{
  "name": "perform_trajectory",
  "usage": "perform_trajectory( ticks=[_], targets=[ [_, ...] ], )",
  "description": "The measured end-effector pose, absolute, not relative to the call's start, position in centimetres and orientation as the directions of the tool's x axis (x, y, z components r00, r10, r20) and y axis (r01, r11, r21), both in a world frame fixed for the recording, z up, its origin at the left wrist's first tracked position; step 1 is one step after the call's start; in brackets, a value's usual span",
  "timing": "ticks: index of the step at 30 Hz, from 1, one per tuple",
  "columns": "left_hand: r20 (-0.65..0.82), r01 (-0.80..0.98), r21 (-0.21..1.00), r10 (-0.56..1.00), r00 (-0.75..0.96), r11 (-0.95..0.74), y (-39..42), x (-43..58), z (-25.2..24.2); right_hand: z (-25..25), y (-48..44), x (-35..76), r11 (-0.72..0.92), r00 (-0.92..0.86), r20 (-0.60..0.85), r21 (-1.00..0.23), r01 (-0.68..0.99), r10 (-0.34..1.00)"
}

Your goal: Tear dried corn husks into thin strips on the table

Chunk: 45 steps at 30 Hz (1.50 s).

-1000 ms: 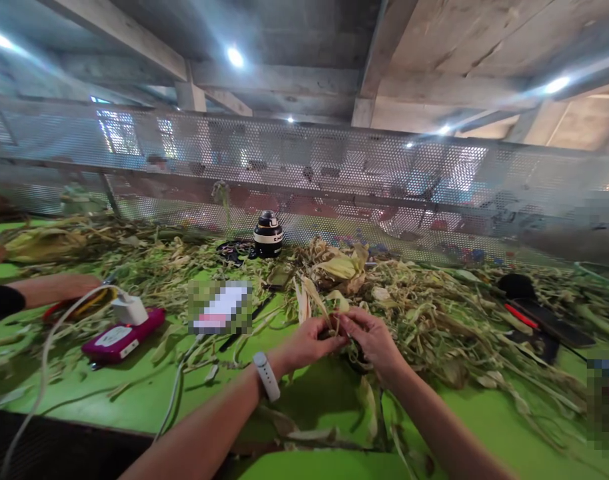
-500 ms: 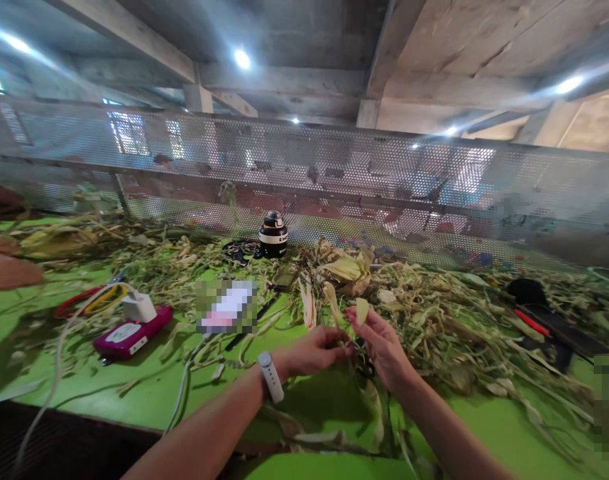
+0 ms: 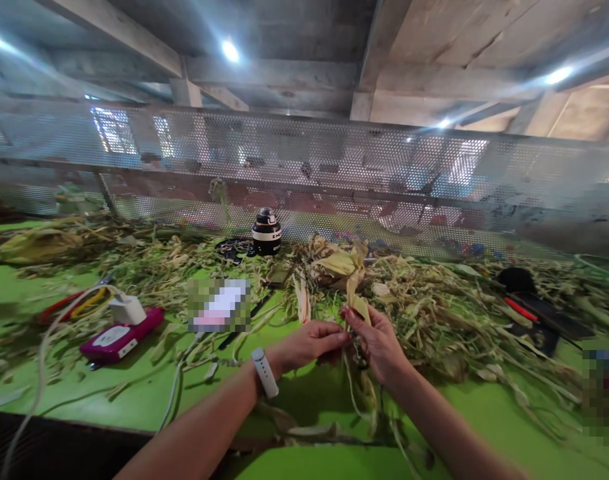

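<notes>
A perforated metal screen [image 3: 294, 153] spans the far side of a green tabletop [image 3: 309, 400], and in front of it a broad litter of dried husks [image 3: 434, 320] covers much of the surface, thickest in the middle and on the right. A magenta power strip [image 3: 122, 340] lies on the left, with red-and-yellow-handled pliers [image 3: 86, 304] just behind it. A black bottle with a white band [image 3: 266, 235] stands upright near the screen. In the middle, close together above the table, are the person's two hands: the right hand [image 3: 383, 341] pinches a pale husk strip [image 3: 355, 305] between thumb and fingers, its upper end rising in front of the litter; the left hand [image 3: 317, 341] is narrowed, thumb toward fingers, just beside it, though whether it grips a strand cannot be told. A blurred-out phone [image 3: 219, 307] lies left of the hands. A white smartwatch [image 3: 264, 373] circles the left wrist, and a white plug adapter [image 3: 127, 310] sits in the power strip.
</notes>
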State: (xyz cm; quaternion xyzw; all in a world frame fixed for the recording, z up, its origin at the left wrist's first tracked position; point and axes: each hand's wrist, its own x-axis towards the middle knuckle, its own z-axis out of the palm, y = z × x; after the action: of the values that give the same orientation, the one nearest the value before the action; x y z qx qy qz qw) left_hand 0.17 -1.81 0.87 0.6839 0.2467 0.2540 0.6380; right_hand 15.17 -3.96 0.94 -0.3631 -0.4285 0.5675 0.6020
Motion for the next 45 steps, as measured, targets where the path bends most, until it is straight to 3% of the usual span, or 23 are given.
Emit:
perform_trajectory(
  ticks=[5,9,18,20,22,26,32,35,45],
  targets=[
    [-0.004,0.062,0.995,0.594,0.805,-0.077,-1.7,-0.1,1.3,1.1,-4.3,14.8,0.104,0.076,0.079,-0.891,-0.442,0.994],
    [0.024,0.010,0.999,0.616,0.787,-0.052,-1.9,0.1,1.1,1.2,-3.9,15.2,0.105,0.062,0.088,-0.917,-0.386,0.994],
    [0.103,-0.080,0.995,0.736,0.669,-0.066,-1.8,0.5,0.7,1.9,-3.4,16.8,0.192,0.067,0.194,-0.981,0.028,0.979],
    [0.107,-0.077,0.994,0.767,0.632,-0.075,-1.7,0.4,0.8,1.9,-3.6,16.9,0.187,-0.004,0.189,-0.966,0.176,0.982],
    [0.109,-0.054,0.994,0.800,0.590,-0.095,-1.6,0.3,0.9,2.0,-3.9,17.0,0.294,-0.096,0.278,-0.889,0.352,0.956],
    [0.114,-0.043,0.993,0.863,0.492,-0.107,-1.3,0.1,1.3,2.0,-4.6,17.1,0.558,-0.149,0.620,-0.542,0.629,0.770],
    [0.116,-0.088,0.992,0.884,0.452,-0.085,-1.1,0.1,1.3,1.2,-4.8,16.6,0.597,-0.423,0.518,-0.229,0.769,0.744],
    [0.101,-0.064,0.995,0.883,0.459,-0.080,-0.9,0.1,1.1,0.8,-4.5,16.5,0.585,-0.409,0.546,-0.193,0.788,0.731],
    [0.061,0.010,0.997,0.919,0.390,-0.070,0.3,-1.0,1.7,0.9,-3.8,16.9,0.653,-0.408,0.592,-0.284,0.702,0.695]
  ],
)
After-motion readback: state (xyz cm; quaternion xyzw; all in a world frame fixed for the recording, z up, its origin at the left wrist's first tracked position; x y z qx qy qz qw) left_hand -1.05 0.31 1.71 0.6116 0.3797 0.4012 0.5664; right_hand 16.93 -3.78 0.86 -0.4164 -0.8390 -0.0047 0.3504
